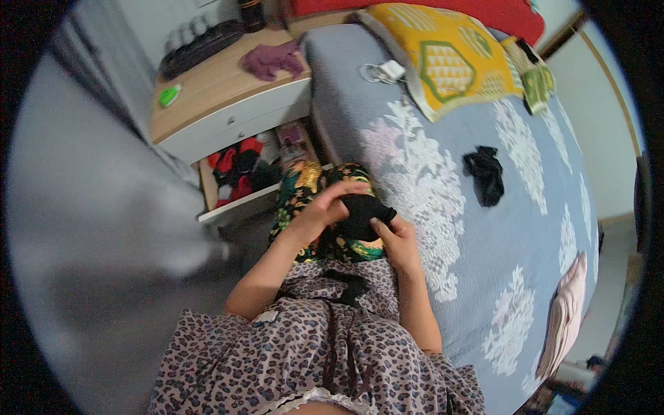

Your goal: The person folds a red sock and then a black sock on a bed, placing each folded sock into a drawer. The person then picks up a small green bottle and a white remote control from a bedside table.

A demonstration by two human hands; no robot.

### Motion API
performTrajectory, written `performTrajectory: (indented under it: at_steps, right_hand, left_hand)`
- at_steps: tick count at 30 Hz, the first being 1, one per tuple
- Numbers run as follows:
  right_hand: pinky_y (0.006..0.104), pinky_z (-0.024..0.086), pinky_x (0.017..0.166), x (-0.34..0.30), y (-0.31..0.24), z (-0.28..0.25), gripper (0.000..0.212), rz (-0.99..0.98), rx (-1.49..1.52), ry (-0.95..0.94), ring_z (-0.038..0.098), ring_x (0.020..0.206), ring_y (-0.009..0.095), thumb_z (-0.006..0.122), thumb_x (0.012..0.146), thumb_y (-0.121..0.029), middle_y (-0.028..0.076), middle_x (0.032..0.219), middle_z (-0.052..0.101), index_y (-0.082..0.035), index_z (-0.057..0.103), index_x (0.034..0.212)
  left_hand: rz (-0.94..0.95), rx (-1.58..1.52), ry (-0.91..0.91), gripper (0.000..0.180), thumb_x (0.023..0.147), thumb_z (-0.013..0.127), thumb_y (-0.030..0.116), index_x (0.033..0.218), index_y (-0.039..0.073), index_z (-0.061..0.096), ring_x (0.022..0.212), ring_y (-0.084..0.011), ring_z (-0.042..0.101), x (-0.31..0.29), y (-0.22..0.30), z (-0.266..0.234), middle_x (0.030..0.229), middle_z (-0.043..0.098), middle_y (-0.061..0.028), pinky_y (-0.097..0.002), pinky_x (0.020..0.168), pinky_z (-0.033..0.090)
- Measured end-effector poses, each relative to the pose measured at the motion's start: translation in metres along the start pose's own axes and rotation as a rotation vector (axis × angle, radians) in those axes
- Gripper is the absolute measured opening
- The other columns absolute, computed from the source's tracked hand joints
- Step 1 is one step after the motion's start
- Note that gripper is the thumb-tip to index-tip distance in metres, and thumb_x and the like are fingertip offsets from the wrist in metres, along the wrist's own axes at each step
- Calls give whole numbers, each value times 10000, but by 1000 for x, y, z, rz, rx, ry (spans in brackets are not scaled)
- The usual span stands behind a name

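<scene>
A small black cloth piece (pixel 360 216), bunched and possibly a sock, is held between my hands above my lap. My left hand (pixel 324 211) grips its left side, with the index finger stretched along the top edge and the thumb bent below. On the other side, my right hand (pixel 399 242) pinches the cloth's edge with the thumb on top; its other fingers are mostly hidden behind. Another dark strip of cloth (pixel 348 285) lies on my leopard-print top. Farther right, a crumpled black cloth (pixel 486 174) rests on the bed.
Left of my knees, an open drawer (pixel 242 207) holds red and black clothes. Above it, the wooden dresser top (pixel 214 97) bears a purple cloth (pixel 272 61) and a green round object (pixel 169 95). The grey-blue bed (pixel 477 263) carries a white charger (pixel 391 70), yellow pillow (pixel 449 62) and folded pink cloth (pixel 564 321).
</scene>
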State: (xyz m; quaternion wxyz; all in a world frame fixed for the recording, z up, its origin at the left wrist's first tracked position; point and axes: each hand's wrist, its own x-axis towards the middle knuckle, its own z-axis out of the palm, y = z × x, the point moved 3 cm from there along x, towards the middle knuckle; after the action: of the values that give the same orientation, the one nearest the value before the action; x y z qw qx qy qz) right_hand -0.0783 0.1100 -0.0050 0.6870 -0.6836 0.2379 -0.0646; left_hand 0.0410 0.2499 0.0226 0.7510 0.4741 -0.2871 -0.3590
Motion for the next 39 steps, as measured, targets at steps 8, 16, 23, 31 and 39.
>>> performTrajectory:
  at_steps: [8,16,23,31,39]
  right_hand:
    - [238,385,554,16,-38,55,142,-544,-313,146,452,613,69,684,800,-108,8,701,543,8,605,784]
    - [214,386,557,22,-39,95,108,262,731,-78,510,639,75,596,882,-159,-29,729,536,-96,524,830]
    - [220,402,592,36,-30,88,202,-197,4,42,486,638,62,595,893,-239,-12,655,503,-37,582,908]
    - [232,221,373,47,-45,66,225,8,449,-2,296,383,55,522,923,-229,-47,478,365,-29,623,945]
    - [226,204,363,39,-35,-15,225,-91,443,235,295,383,63,514,922,-202,-20,472,366,-4,601,983]
  left_hand:
    - [-45,172,579,613,714,769,171,1215,74,429,987,-178,565,-60,-20,-23,1105,537,-85,-304,821,487]
    - [7,-19,623,590,743,736,176,1220,40,415,986,-190,567,-75,-13,-39,1099,532,-101,-329,832,497]
    - [-69,-309,776,530,781,699,223,1210,32,453,967,-189,583,-78,-2,-26,1079,552,-103,-310,804,511]
    - [-156,-590,846,525,802,677,274,1228,86,434,889,-211,608,-86,-5,-47,1061,558,-90,-349,564,532]
    - [169,-674,989,456,828,663,293,1183,82,471,1058,-220,517,-98,-21,-127,1192,508,-91,-442,840,519]
